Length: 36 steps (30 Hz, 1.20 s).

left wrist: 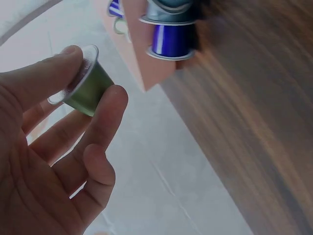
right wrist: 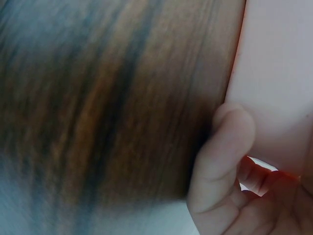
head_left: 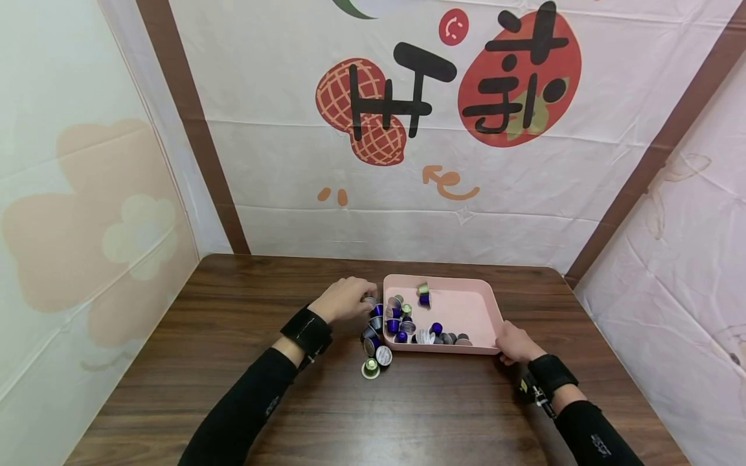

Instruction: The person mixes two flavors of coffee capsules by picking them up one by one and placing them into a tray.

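Note:
My left hand (head_left: 345, 299) pinches a green coffee capsule (left wrist: 91, 90) between thumb and fingers, its foil face toward the thumb. In the head view this hand is over the far left side of the pink tray (head_left: 466, 301), beside a row of capsules. My right hand (head_left: 516, 343) grips the tray's near right corner; the right wrist view shows fingers (right wrist: 227, 147) curled against the tray wall. Blue, green and grey capsules lie in the tray, mostly along its left and near sides. A green capsule (head_left: 423, 288) sits next to a blue capsule (head_left: 425, 300) near the back.
Outside the tray's left wall, several capsules crowd together, with a white-faced capsule (head_left: 383, 356) and a green capsule (head_left: 370, 368) at the near end. The wooden table (head_left: 443, 414) reaches back to a printed cloth wall (head_left: 280, 175).

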Available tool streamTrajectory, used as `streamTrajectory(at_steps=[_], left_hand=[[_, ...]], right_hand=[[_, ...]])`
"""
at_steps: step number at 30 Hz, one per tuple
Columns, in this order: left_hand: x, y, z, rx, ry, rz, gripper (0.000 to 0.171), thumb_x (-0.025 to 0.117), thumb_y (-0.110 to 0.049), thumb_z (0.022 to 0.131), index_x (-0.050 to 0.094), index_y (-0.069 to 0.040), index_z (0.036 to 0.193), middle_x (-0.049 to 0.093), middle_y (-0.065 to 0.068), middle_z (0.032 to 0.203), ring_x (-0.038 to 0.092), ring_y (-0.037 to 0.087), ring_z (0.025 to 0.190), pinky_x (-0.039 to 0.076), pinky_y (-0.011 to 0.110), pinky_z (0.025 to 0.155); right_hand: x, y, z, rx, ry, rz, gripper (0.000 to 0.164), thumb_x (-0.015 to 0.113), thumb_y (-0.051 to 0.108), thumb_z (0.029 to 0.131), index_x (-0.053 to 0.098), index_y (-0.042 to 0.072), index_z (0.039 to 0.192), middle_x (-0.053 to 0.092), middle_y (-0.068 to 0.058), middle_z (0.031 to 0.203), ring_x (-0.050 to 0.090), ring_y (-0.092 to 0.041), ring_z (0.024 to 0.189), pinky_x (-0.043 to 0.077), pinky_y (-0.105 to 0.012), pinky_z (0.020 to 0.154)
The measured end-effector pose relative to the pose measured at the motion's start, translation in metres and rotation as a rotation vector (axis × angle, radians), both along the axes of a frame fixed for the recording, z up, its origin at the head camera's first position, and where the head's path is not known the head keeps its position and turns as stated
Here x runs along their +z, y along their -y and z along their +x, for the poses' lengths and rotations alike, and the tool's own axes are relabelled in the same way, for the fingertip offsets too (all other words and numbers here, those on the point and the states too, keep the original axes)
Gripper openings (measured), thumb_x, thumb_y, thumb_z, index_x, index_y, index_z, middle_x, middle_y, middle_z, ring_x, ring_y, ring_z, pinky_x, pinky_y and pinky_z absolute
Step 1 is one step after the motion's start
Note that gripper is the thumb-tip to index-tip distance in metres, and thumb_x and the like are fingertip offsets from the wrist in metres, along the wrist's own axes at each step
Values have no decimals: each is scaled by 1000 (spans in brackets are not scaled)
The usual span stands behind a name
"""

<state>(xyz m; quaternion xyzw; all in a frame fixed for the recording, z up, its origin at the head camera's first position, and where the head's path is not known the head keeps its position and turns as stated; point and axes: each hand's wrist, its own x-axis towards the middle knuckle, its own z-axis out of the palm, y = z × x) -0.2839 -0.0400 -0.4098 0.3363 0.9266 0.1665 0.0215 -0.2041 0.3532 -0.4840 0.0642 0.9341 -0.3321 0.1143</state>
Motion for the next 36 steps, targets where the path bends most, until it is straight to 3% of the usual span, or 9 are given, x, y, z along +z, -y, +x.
streamTrajectory(at_steps=[11, 19, 22, 24, 28, 32, 36], left_hand=[[15, -26, 2, -81, -4, -40, 6, 64, -17, 91, 66, -19, 96, 59, -7, 84, 52, 10, 69, 43, 28, 63], [16, -51, 2, -144, 12, -85, 2, 66, -18, 90, 66, -19, 91, 60, -7, 87, 49, 11, 67, 39, 27, 60], [14, -61, 1, -178, -19, -102, 3, 68, -19, 88, 65, -19, 89, 62, -6, 99, 50, 11, 73, 39, 27, 61], [13, -67, 1, -201, -44, -102, 2, 69, -18, 87, 66, -19, 88, 61, -6, 118, 52, 10, 81, 40, 26, 62], [11, -75, 1, -229, -74, -98, 4, 68, -15, 87, 69, -18, 87, 40, -4, 145, 55, 12, 98, 43, 26, 69], [10, -80, 1, -259, -112, -120, 5, 66, -15, 87, 70, -18, 88, 37, 0, 148, 57, 15, 105, 42, 29, 81], [8, -86, -2, -269, -168, -150, 6, 66, -16, 86, 69, -20, 87, 42, 1, 144, 57, 12, 90, 40, 29, 77]], right_hand=[[1, 1, 0, 4, 6, 1, 35, 44, -1, 84, 38, -15, 115, 52, -16, 74, 57, -20, 51, 51, -33, 46], [3, 2, 1, -3, 22, 5, 36, 44, -1, 85, 37, -15, 117, 52, -16, 75, 56, -21, 54, 51, -33, 47], [4, 3, 1, -10, 27, 9, 35, 44, -1, 85, 37, -14, 117, 52, -16, 76, 56, -21, 54, 51, -33, 48], [5, 3, 1, -6, 27, 12, 35, 44, 0, 86, 37, -15, 118, 52, -15, 76, 56, -21, 54, 51, -33, 48], [5, 2, 2, 7, 15, 8, 36, 43, -1, 87, 36, -16, 118, 51, -16, 76, 56, -21, 54, 51, -33, 48], [5, 2, 1, 8, 31, 3, 38, 43, -1, 87, 34, -17, 120, 51, -16, 76, 57, -21, 54, 51, -33, 48], [4, 1, -2, 3, 42, 3, 38, 44, -1, 86, 34, -16, 120, 51, -16, 77, 57, -21, 55, 51, -33, 48]])
